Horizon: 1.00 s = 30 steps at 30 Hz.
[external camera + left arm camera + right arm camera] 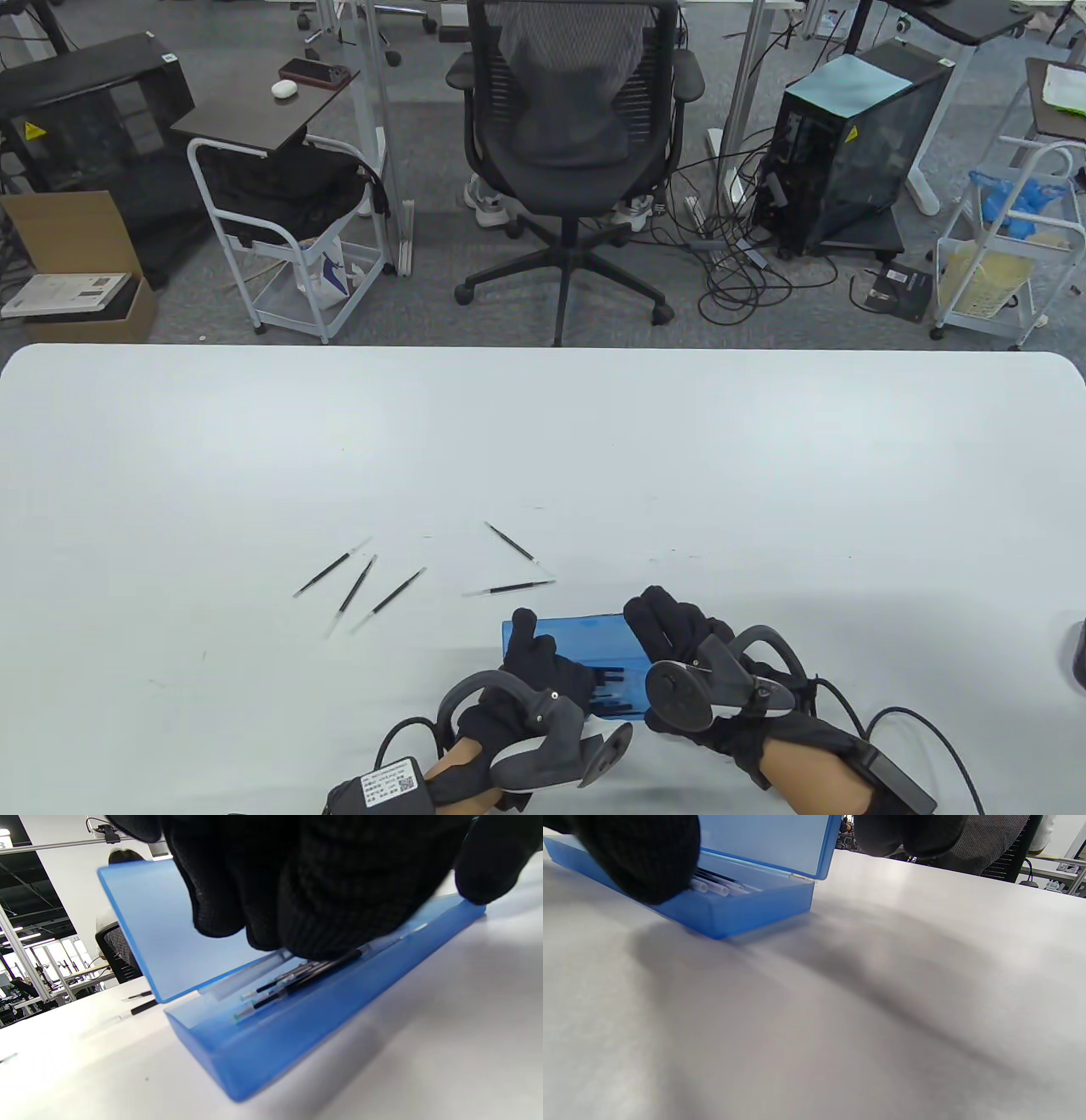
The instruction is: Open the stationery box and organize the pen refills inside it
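Note:
A blue stationery box (585, 638) stands open near the table's front edge, its lid (148, 933) raised at the far side. Several pen refills (271, 995) lie along its tray (746, 910). My left hand (543, 658) is at the box's left part, fingers curled down into the tray onto a black refill (339, 961). My right hand (670, 624) holds the right end, fingers over the lid's top edge and thumb (636, 861) at the front wall. Several loose refills (399, 592) lie on the table to the left and behind, one (509, 587) just beyond the lid.
The white table (764, 475) stretches wide around the box. An office chair (573, 153) stands beyond its far edge, among carts, cables and computer cases on the floor. A dark object (1076, 654) shows at the right edge.

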Each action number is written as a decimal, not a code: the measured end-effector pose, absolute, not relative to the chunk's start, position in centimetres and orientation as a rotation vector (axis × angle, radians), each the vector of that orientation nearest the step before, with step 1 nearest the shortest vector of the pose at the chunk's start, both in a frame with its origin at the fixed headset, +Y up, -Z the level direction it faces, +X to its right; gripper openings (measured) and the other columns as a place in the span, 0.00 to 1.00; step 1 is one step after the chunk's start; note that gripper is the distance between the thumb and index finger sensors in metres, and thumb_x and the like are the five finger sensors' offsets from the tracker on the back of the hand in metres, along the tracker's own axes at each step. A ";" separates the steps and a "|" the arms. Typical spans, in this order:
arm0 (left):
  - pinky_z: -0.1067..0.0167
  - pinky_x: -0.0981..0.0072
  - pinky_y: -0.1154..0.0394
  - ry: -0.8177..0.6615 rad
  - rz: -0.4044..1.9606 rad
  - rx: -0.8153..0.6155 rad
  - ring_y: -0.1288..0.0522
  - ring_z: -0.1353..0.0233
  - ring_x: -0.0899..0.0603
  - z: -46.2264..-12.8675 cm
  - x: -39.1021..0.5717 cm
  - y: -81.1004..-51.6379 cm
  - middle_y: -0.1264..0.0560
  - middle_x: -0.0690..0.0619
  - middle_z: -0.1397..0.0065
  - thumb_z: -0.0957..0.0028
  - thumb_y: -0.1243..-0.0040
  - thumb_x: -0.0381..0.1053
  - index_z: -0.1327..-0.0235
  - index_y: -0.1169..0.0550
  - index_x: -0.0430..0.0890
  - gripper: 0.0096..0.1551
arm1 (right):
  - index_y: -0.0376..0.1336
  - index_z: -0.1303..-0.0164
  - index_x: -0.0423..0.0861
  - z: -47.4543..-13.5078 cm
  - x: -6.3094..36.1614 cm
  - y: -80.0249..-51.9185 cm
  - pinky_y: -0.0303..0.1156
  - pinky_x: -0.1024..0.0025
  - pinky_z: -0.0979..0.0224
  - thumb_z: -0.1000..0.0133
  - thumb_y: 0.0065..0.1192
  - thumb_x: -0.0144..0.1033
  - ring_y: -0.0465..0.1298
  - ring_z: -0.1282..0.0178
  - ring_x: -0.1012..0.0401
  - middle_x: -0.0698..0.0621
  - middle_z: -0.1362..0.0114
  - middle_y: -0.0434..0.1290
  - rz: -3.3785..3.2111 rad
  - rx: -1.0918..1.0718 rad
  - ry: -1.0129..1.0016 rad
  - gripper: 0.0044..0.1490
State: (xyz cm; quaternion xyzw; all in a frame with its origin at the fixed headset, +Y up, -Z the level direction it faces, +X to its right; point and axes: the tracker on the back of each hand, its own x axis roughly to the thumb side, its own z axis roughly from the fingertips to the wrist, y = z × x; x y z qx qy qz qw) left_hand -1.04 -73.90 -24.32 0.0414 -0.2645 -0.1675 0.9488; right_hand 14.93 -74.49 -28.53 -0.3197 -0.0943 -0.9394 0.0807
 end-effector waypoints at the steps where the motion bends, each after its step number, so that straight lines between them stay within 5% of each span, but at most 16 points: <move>1: 0.18 0.30 0.46 -0.536 -0.344 0.080 0.20 0.26 0.45 -24.4 -1.0 -74.0 0.15 0.59 0.38 0.54 0.24 0.49 0.35 0.22 0.51 0.31 | 0.18 0.19 0.36 -28.5 14.9 -74.5 0.60 0.35 0.21 0.49 0.67 0.58 0.54 0.16 0.29 0.26 0.13 0.28 -2.808 -0.956 -0.283 0.80; 18: 0.18 0.30 0.47 -0.558 -0.364 0.055 0.21 0.25 0.46 -24.6 -0.7 -73.8 0.16 0.59 0.36 0.52 0.24 0.49 0.34 0.23 0.52 0.31 | 0.18 0.19 0.36 -28.5 14.9 -74.5 0.60 0.35 0.21 0.49 0.67 0.58 0.55 0.16 0.30 0.26 0.13 0.28 -2.807 -0.957 -0.289 0.80; 23: 0.17 0.33 0.43 -0.558 -0.321 0.089 0.21 0.25 0.45 -24.3 -2.4 -71.3 0.16 0.60 0.35 0.51 0.25 0.48 0.34 0.23 0.54 0.30 | 0.18 0.19 0.36 -28.5 14.9 -74.5 0.60 0.35 0.21 0.49 0.67 0.58 0.55 0.16 0.30 0.26 0.13 0.28 -2.809 -0.959 -0.292 0.80; 30: 0.16 0.35 0.42 -0.341 -0.261 0.137 0.19 0.25 0.44 -27.0 -7.7 -66.4 0.17 0.59 0.33 0.50 0.25 0.48 0.33 0.23 0.54 0.30 | 0.18 0.19 0.36 -28.5 14.9 -74.5 0.60 0.35 0.21 0.49 0.67 0.58 0.55 0.16 0.30 0.26 0.13 0.28 -2.811 -0.957 -0.294 0.80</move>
